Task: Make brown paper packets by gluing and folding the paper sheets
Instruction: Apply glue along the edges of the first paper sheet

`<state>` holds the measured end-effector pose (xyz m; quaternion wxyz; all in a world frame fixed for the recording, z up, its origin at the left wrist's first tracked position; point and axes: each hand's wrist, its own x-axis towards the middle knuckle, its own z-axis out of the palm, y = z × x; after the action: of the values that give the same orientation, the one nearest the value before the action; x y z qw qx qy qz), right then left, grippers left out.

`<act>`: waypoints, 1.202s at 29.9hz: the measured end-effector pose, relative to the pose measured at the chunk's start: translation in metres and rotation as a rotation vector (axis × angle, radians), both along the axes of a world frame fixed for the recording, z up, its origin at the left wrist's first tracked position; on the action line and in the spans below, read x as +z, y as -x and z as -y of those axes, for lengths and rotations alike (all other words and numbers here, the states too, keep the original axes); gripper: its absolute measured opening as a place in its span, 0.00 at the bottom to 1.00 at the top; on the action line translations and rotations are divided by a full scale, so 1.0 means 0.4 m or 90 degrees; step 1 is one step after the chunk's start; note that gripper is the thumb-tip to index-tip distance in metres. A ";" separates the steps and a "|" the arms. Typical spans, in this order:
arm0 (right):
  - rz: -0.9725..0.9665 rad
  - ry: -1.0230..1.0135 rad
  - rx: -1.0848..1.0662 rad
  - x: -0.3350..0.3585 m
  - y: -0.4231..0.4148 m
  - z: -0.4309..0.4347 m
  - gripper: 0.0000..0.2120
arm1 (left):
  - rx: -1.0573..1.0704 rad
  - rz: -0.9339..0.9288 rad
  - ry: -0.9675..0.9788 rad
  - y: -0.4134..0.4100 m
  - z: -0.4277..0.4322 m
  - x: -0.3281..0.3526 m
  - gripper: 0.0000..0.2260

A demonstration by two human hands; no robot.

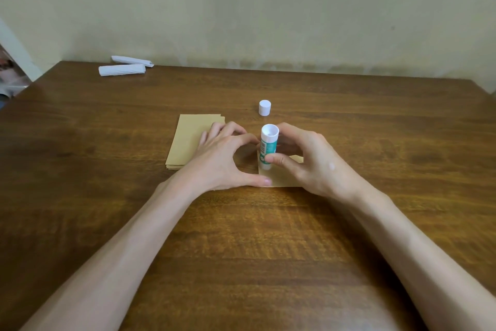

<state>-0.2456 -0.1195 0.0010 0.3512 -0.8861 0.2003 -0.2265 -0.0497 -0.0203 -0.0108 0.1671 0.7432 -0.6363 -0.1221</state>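
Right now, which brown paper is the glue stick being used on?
The single sheet under the hands, right of the stack. The right hand holds the glue stick upright on it, and the left hand pins its near corner.

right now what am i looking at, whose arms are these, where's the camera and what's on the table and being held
There is no machine here. These are a person's two bare arms, seen by a single camera worn on the head that looks forward and down. That is why the arms reach in from the bottom of the picture.

On the wooden table lie a stack of brown paper to the left and one brown sheet under the hands. A small white cap stands just beyond them, and two white paper rolls lie near the far left corner.

The right hand holds a glue stick upright between thumb and fingers, with its lower end at the sheet and the cap off. The left hand steadies the sheet, its thumb tip on the near edge.
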 end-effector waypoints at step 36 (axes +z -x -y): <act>0.050 0.068 -0.097 -0.029 -0.051 0.023 0.11 | 0.011 -0.021 -0.027 0.001 0.004 0.006 0.41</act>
<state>-0.2251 -0.1288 -0.0105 0.2925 -0.8763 0.2411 -0.2975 -0.0501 -0.0220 -0.0085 0.1623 0.7502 -0.6241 -0.1463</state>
